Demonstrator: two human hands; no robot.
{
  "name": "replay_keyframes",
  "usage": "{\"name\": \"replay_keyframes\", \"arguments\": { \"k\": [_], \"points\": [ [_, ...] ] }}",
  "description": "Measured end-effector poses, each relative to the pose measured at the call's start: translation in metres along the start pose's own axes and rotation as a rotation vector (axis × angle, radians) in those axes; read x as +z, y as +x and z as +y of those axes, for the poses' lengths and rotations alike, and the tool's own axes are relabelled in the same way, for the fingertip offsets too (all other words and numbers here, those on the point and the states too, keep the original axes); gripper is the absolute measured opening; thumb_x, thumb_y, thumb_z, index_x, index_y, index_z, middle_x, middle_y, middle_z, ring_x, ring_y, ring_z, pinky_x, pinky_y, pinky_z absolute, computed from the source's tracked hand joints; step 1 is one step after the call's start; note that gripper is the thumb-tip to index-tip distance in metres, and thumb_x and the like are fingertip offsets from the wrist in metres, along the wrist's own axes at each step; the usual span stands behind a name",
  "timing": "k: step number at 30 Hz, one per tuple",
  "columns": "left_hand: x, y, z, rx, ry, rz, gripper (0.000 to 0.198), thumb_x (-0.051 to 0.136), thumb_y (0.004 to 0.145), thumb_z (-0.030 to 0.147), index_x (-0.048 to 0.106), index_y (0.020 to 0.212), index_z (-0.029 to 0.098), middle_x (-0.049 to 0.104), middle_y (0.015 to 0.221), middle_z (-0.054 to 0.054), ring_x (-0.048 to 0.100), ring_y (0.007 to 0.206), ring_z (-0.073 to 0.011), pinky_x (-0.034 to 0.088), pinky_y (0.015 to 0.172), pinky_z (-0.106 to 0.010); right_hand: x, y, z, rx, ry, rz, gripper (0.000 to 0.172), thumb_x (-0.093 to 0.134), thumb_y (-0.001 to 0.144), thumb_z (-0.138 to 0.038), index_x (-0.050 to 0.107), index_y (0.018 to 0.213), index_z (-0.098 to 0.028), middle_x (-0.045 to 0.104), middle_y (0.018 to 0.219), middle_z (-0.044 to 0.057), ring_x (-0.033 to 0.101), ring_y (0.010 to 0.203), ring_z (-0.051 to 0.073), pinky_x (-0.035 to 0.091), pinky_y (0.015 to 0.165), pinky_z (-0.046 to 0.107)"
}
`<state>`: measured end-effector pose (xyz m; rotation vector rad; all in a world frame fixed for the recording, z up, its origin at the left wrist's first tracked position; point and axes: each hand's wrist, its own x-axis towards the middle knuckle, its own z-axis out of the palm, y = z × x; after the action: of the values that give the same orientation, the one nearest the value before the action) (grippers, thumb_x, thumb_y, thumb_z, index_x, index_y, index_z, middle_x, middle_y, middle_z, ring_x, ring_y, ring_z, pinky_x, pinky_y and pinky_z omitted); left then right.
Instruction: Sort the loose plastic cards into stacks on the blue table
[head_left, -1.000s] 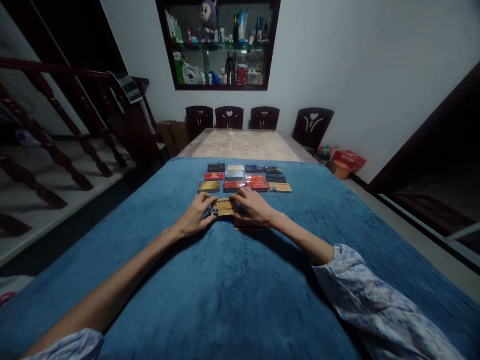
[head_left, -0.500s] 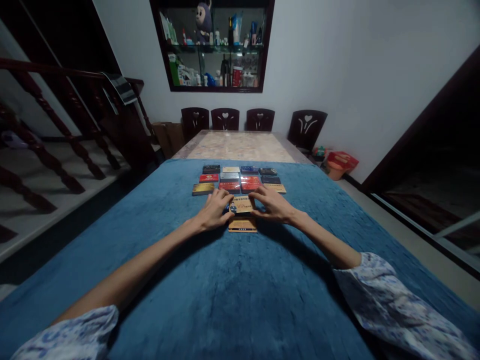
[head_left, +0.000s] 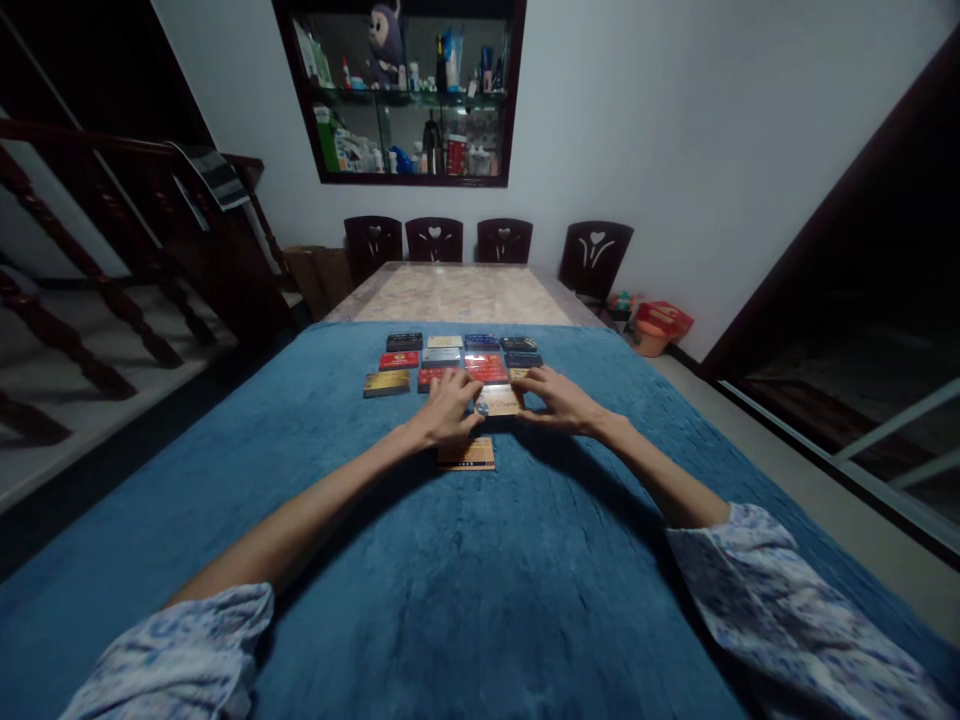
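Note:
Between my two hands is a cream-gold printed card (head_left: 498, 401), apparently raised a little off the cloth. My left hand (head_left: 450, 406) pinches its left edge with thumb and fingers. My right hand (head_left: 559, 400) grips the right edge the same way. Nearer to me, an orange-gold card (head_left: 466, 454) with a dark striped lower border lies flat. Just beyond my hands are rows of card stacks, among them a gold stack (head_left: 387, 383), a red stack (head_left: 399, 360) and a larger red stack (head_left: 486, 368). My fingers partly hide the nearest row.
A blue cloth (head_left: 450, 580) covers the near part of the long table, with a bare marble-look top (head_left: 457, 290) beyond. Several dark chairs (head_left: 433, 240) stand at the far end. A wooden railing (head_left: 97, 260) runs along the left, and a red bag (head_left: 666, 320) sits at right.
Both hands have carried the cream-gold card forward and to the right, away from the orange-gold card, toward the stacks. The view has turned slightly right.

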<state>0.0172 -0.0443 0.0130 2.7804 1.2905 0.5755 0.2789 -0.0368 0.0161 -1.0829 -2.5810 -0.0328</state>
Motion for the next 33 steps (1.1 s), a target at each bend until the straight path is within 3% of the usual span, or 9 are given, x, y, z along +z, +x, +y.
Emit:
{"name": "replay_keyframes", "arguments": {
  "k": [16,24,33],
  "points": [
    [0.017,0.065,0.019,0.006,0.071,-0.045,0.032,0.065,0.087,0.029,0.064,0.117,0.018,0.057,0.129,-0.015,0.044,0.122,-0.0361,0.040,0.097,-0.056,-0.011,-0.006,0.055,0.117,0.024,-0.017,0.039,0.069,0.086,-0.033,0.068,0.121,-0.016,0.067,0.104,0.011,0.058,0.096,0.025,0.048,0.087,0.038],
    [0.025,0.095,0.025,-0.001,0.119,-0.115,0.032,0.062,0.087,0.027,0.065,0.117,0.014,0.058,0.127,-0.020,0.043,0.125,-0.0393,0.040,0.096,-0.057,-0.009,-0.001,0.078,0.217,-0.071,-0.066,0.039,0.072,0.083,-0.029,0.070,0.119,-0.015,0.069,0.103,0.012,0.060,0.095,0.025,0.047,0.084,0.033],
    [0.029,0.118,0.027,-0.045,0.227,-0.225,0.030,0.060,0.088,0.032,0.067,0.112,0.016,0.063,0.129,-0.019,0.043,0.130,-0.0397,0.039,0.101,-0.058,0.000,0.018,0.103,0.298,-0.142,-0.240,0.040,0.070,0.082,-0.027,0.068,0.120,-0.017,0.074,0.105,0.010,0.065,0.098,0.023,0.045,0.081,0.026]
  ]
}}
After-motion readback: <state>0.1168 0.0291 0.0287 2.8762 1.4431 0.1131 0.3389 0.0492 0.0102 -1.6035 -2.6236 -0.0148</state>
